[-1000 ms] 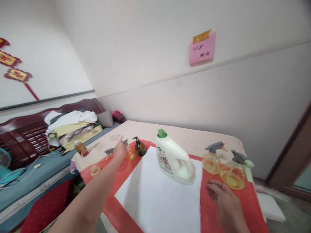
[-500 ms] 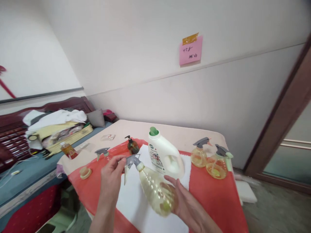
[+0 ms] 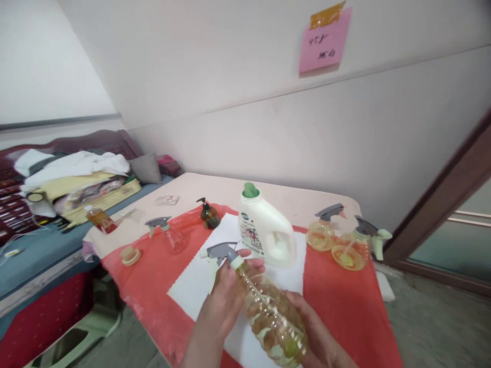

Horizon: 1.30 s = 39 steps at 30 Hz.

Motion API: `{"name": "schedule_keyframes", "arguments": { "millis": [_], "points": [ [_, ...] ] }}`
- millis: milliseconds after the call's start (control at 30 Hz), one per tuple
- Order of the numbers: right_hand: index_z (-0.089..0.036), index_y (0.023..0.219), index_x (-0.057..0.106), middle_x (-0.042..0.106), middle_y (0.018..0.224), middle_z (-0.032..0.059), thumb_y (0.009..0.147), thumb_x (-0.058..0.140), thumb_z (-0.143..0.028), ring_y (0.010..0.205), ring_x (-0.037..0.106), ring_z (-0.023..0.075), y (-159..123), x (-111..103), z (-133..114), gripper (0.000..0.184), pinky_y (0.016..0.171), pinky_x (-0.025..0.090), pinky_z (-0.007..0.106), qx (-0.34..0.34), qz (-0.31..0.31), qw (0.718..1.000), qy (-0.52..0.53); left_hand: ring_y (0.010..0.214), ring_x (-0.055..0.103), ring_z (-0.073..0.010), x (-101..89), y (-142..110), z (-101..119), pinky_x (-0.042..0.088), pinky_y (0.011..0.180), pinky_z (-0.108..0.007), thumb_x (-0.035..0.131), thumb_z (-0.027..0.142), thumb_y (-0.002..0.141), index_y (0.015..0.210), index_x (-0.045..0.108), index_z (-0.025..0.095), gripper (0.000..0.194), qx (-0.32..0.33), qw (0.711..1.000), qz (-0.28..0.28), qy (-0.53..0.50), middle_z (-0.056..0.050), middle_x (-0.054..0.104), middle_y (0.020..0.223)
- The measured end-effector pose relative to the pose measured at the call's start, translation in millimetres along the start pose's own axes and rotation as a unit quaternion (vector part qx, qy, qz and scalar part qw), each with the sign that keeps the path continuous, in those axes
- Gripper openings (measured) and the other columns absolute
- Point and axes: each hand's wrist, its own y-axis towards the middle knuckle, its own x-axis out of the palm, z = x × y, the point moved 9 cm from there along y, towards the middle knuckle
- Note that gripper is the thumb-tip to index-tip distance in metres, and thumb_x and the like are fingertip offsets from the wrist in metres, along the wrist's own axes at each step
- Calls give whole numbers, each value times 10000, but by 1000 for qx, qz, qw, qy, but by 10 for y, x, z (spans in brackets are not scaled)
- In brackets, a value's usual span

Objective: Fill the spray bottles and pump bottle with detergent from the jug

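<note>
Four spray bottles are in view: one held in both hands, one standing clear on the left of the red cloth (image 3: 337, 301), and two side by side on the right. Also on the counter (image 3: 207, 186) are one white jug (image 3: 276, 230), one dark pump bottle (image 3: 209, 217) and one beige cap (image 3: 130, 255); one pink note (image 3: 325, 43) is taped to the wall. The held spray bottle (image 3: 268, 317) is raised over the white sheet (image 3: 192, 286), in front of the jug, slanting with its grey head up and to the left and its base down and to the right. The left hand (image 3: 222, 301) reaches up from below, its grip curled behind the bottle's neck, fingers showing past the far side. The right hand (image 3: 320, 332) comes in from the lower right, its grip grasping the base, thumb along the side.
</note>
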Motion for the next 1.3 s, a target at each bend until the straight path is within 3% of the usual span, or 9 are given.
{"name": "schedule_keyframes", "arguments": {
  "millis": [233,333,433,533,733,933,1033,1233,1300],
  "points": [
    [-207,1079,632,691,984,106,784,502,-640,839,653,242,-17,-17,390,539,782,489,418,64,-32,996,-54,673,626,-172,-156,-3,4,482,689,-321,667,451,740,717,518,193,299,-13,995,92,-47,-28,649,719],
    [-241,1203,554,648,1120,98,719,606,-600,930,632,254,34,11,342,605,836,467,416,6,-52,989,-138,657,623,-181,-250,-27,50,473,628,-304,666,428,739,714,535,182,280,-7,993,114,-14,-41,654,691],
    [-263,1300,451,570,1252,109,537,789,-500,1080,554,301,91,-80,126,868,917,422,442,-100,28,920,-378,677,624,-187,-373,-26,132,479,630,-301,690,418,717,730,561,170,280,37,987,153,41,-53,663,699],
    [-308,1356,373,497,1343,100,553,803,-462,1172,491,301,69,-178,-37,924,984,375,454,-147,111,839,-513,720,636,-199,-453,-18,170,487,659,-311,694,442,711,773,580,167,305,59,977,192,67,-57,675,739],
    [-228,1210,555,608,1194,101,801,518,-613,1088,561,266,27,31,99,563,933,404,414,-67,-20,959,-275,643,613,-181,-188,-4,146,473,607,-294,663,409,731,701,540,185,258,14,996,84,37,-41,665,687],
    [-205,1188,549,629,1119,79,690,679,-516,1059,568,261,15,239,133,601,920,414,394,-34,-79,963,-256,696,634,-196,-144,-53,184,478,654,-302,638,398,755,697,558,181,239,40,993,81,76,-56,679,705],
    [-233,1255,463,611,1153,73,660,712,-427,1025,576,257,47,97,-28,673,901,439,413,-98,5,894,-437,722,639,-199,-230,-58,210,481,691,-315,649,404,749,707,565,184,239,79,984,131,93,-43,685,733],
    [-224,1288,464,527,1294,144,671,648,-292,1188,486,361,-88,-96,-281,647,989,381,562,-263,185,566,-759,604,585,-126,-577,-7,430,478,713,-297,661,374,729,688,537,194,223,133,960,244,-27,28,607,606],
    [-216,1275,473,518,1288,151,673,626,-290,1187,482,362,-116,-136,-292,626,984,388,572,-272,213,527,-776,575,557,-98,-774,-14,598,483,728,-283,663,333,729,669,502,195,220,159,943,271,-106,52,564,578]
  ]
}}
